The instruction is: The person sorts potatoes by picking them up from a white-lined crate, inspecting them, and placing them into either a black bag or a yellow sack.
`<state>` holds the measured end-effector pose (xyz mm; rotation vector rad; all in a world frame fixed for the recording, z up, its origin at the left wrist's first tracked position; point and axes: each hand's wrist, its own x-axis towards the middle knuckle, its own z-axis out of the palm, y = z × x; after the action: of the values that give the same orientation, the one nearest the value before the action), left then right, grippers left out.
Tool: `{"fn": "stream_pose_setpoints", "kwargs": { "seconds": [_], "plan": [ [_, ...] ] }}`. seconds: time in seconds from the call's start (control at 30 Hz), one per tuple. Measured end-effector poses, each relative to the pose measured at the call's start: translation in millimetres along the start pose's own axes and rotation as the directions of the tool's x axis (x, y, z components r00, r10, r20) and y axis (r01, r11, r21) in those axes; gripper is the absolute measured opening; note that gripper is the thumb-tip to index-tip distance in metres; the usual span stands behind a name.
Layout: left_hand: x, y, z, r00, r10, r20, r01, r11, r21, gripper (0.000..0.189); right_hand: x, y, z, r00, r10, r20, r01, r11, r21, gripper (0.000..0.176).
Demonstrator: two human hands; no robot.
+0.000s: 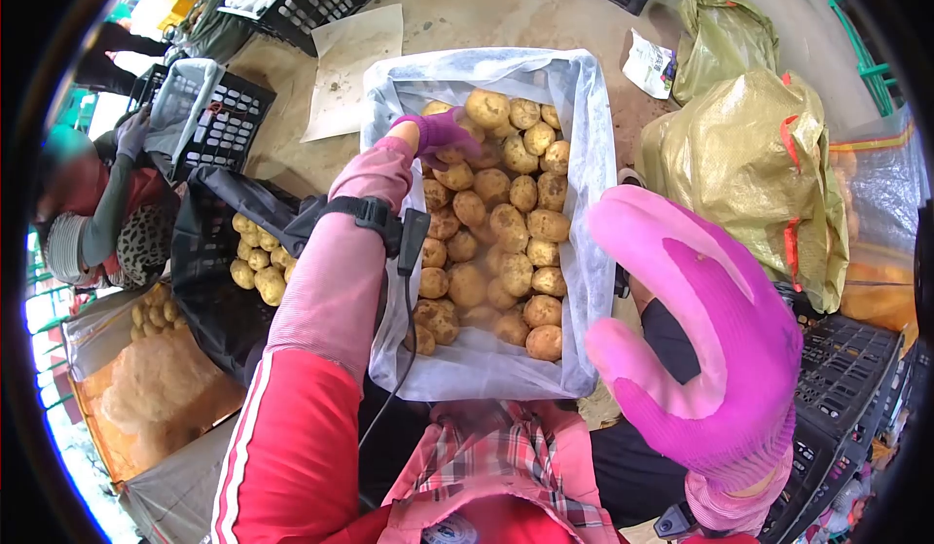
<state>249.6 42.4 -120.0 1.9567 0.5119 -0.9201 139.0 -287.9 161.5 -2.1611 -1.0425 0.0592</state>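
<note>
A crate lined with white film stands before me, filled with potatoes. My left hand, in a purple glove, reaches into its far left corner. The fingers curve down around a potato, partly hiding it, with other potatoes close beside them. My right hand, in a pink and purple glove, is raised close to the camera, right of the crate. Its thumb and fingers are spread in a wide curve with nothing between them.
Gold woven sacks lie to the right, near black crates. On the left, a black-lined container holds more potatoes. Beyond it a person sits beside a black crate. A cardboard sheet lies on the floor.
</note>
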Motion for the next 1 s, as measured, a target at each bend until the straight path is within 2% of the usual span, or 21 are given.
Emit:
{"fn": "stream_pose_setpoints", "kwargs": {
  "seconds": [0.07,0.13,0.2,0.27,0.3,0.4,0.43,0.5,0.57,0.63,0.67,0.77,0.8,0.87,0.9,1.0],
  "plan": [
    [12.8,-10.5,-2.9,0.998,0.050,0.047,-0.050,0.999,0.002,0.090,1.3,-1.1,-2.5,1.000,-0.003,-0.002,0.003,1.000,-0.003,0.048],
    [-12.8,10.1,5.5,0.998,-0.055,0.041,0.062,0.983,-0.175,0.086,0.1,-1.2,-5.4,1.000,-0.001,-0.008,0.001,1.000,-0.010,0.047],
    [2.2,-13.2,7.3,0.975,0.222,-0.003,-0.220,0.964,-0.149,0.082,1.1,-1.2,-7.8,1.000,-0.006,-0.009,0.006,1.000,-0.009,0.047],
    [-3.8,-13.2,26.5,0.990,0.028,-0.141,-0.078,0.926,-0.368,0.079,1.3,-3.7,-7.2,1.000,-0.009,-0.006,0.009,1.000,0.000,0.047],
    [-19.5,-6.7,33.7,0.982,0.019,-0.187,-0.099,0.899,-0.426,0.076,1.1,-3.9,-3.5,1.000,-0.014,-0.014,0.014,1.000,0.005,0.047],
    [-13.8,-30.5,42.7,0.917,0.217,-0.334,-0.313,0.912,-0.266,0.081,1.3,-3.1,0.3,0.999,-0.038,-0.021,0.038,0.999,-0.013,0.046],
    [-23.7,-34.3,45.1,0.913,0.216,-0.346,-0.312,0.917,-0.251,0.081,0.3,-1.7,1.6,0.999,-0.038,-0.024,0.038,0.999,-0.017,0.046],
    [-70.6,-24.4,44.3,0.905,0.299,-0.304,-0.373,0.899,-0.228,0.078,-2.8,2.1,4.5,0.999,-0.033,-0.031,0.032,0.999,-0.020,0.045],
    [-137.5,-8.6,42.4,0.955,0.270,-0.121,-0.295,0.840,-0.455,0.079,-7.1,10.1,8.4,1.000,-0.016,-0.010,0.016,0.999,-0.031,0.047],
    [-195.7,0.9,46.5,0.890,0.436,-0.133,-0.448,0.785,-0.429,0.086,-11.3,15.7,20.1,0.998,0.059,0.024,-0.059,0.998,-0.007,0.054],
    [-225.2,9.4,54.4,0.779,0.582,-0.231,-0.626,0.735,-0.261,0.089,-12.0,16.6,27.3,0.995,0.095,0.041,-0.095,0.996,0.001,0.059],
    [-286.6,9.7,86.5,0.640,0.688,-0.341,-0.768,0.556,-0.318,0.089,-10.1,9.5,55.1,0.954,0.258,0.152,-0.291,0.919,0.265,0.075],
    [-298.6,8.2,96.2,0.623,0.696,-0.358,-0.782,0.571,-0.250,0.090,-7.8,8.3,65.5,0.950,0.254,0.183,-0.303,0.891,0.339,0.078],
    [-309.0,1.4,115.6,0.526,0.750,-0.400,-0.845,0.513,-0.150,0.093,-3.3,3.0,82.2,0.937,0.245,0.249,-0.339,0.814,0.472,0.084],
    [-309.7,-0.5,125.7,0.517,0.711,-0.476,-0.850,0.494,-0.184,0.093,-2.4,-7.0,83.1,0.918,0.287,0.275,-0.396,0.717,0.574,0.080],
    [-304.9,-16.6,127.9,0.724,0.510,-0.464,-0.669,0.360,-0.650,0.089,-5.3,-1.2,101.6,0.948,0.243,0.205,-0.313,0.603,0.734,0.076]
  ]
}}
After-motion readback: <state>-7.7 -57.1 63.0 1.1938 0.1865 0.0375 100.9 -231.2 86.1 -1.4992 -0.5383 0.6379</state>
